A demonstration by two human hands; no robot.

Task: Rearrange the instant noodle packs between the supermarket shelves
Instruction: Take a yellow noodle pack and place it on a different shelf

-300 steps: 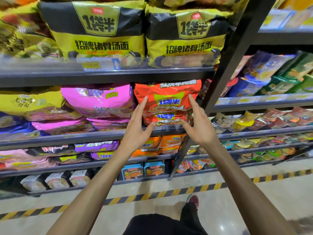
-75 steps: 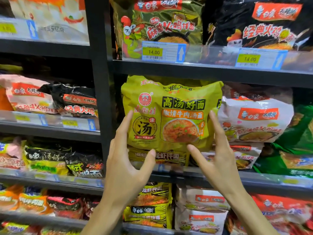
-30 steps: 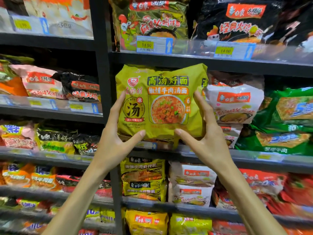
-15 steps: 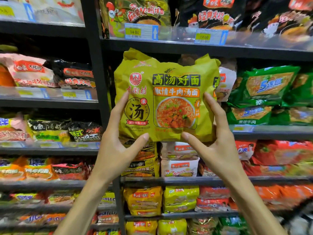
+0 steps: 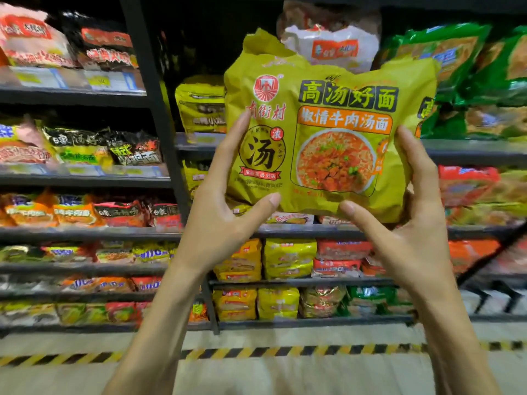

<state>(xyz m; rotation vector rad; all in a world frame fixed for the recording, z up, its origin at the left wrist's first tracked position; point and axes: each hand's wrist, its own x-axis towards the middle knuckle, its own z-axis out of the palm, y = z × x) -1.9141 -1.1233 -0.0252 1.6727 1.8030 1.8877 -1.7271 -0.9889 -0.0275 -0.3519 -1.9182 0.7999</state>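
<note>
On my far left, the dark metal shelves (image 5: 85,181) carry rows of blurred red, black and orange noodle bags, and a black upright post (image 5: 154,109) divides that bay from the next. Just right of the post, a stack of yellow noodle packs (image 5: 199,106) sits on a shelf. My left hand (image 5: 225,212) grasps the lower left edge of the large yellow plastic multipack of instant noodles (image 5: 328,138), its fingers (image 5: 236,138) lying up along the side and the thumb pressing the bottom edge. I hold the pack upright in the air, in front of the shelves and clear of them, with its printed bowl of noodles facing me. My right hand (image 5: 410,226) grips the lower right corner the same way. Behind the pack's top stands a white and red noodle bag (image 5: 333,44); to the right lie green noodle bags (image 5: 462,61). Below, a yellow-and-black striped line (image 5: 256,353) runs across the pale floor.
</note>
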